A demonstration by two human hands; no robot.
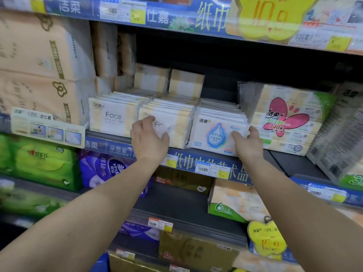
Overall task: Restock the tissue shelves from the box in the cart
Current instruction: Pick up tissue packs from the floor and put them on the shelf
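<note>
Head view | my left hand point(149, 137) flat on Face packs point(167, 124) | right hand point(247, 143) gripping Lotion pack point(216, 134) | middle shelf point(245, 173) rows look nearly full | cart box unseen

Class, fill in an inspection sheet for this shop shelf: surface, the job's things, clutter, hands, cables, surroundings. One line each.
Surface: middle shelf, dark deck bare at right.
Job's things: Lotion pack at the front of its row, beside two rows of Face packs.
Clutter: nothing seen.
Hands: left hand rests on the middle Face row; right hand grips the Lotion pack's right edge.
Cables: nothing seen.
Surroundings: big beige bales left, butterfly multipack right, yellow price sign above, purple packs below. Cart and box not in view.
</note>
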